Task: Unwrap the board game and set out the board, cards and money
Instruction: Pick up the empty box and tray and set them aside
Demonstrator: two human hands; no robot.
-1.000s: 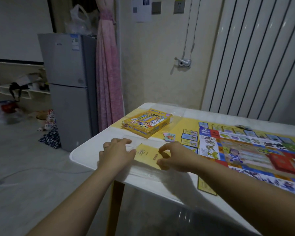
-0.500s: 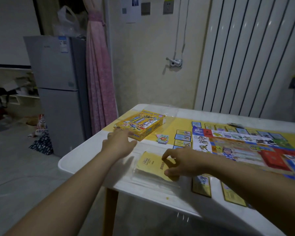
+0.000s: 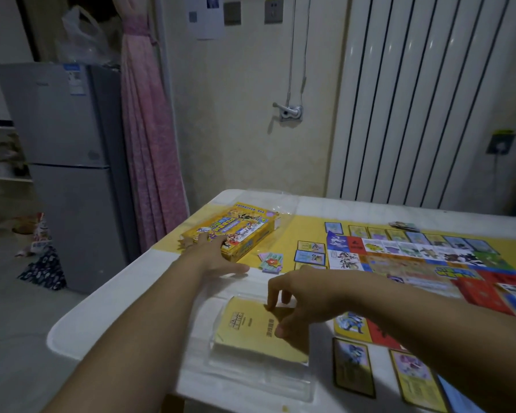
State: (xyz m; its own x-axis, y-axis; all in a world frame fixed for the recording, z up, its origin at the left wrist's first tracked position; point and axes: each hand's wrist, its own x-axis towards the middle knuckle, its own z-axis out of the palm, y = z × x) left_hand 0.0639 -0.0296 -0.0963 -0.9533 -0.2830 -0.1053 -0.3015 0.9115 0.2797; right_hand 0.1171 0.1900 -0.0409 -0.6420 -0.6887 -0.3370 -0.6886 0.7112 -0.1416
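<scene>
A yellow booklet (image 3: 245,329) lies on top of a clear plastic tray (image 3: 259,381) near the table's front edge. My right hand (image 3: 298,296) pinches the booklet's right edge between thumb and forefinger. My left hand (image 3: 218,259) reaches forward with straight fingers, its fingertips touching the near corner of the yellow game box (image 3: 239,231). The colourful game board (image 3: 423,260) lies unfolded to the right. Cards lie around it: blue-framed cards (image 3: 310,253) at its left and yellow cards (image 3: 353,369) at the front. A small stack of coloured paper money (image 3: 271,261) sits between the box and the board.
The white table (image 3: 102,308) ends just left of my arms, with a rounded corner. Clear wrapping (image 3: 283,204) lies behind the box. A grey fridge (image 3: 66,162) and pink curtain (image 3: 149,129) stand beyond the left edge, a white radiator (image 3: 414,99) behind the table.
My left hand has left the plastic tray and moved forward to the game box. My right hand has stayed on the yellow booklet, and its fingers now pinch the booklet's edge.
</scene>
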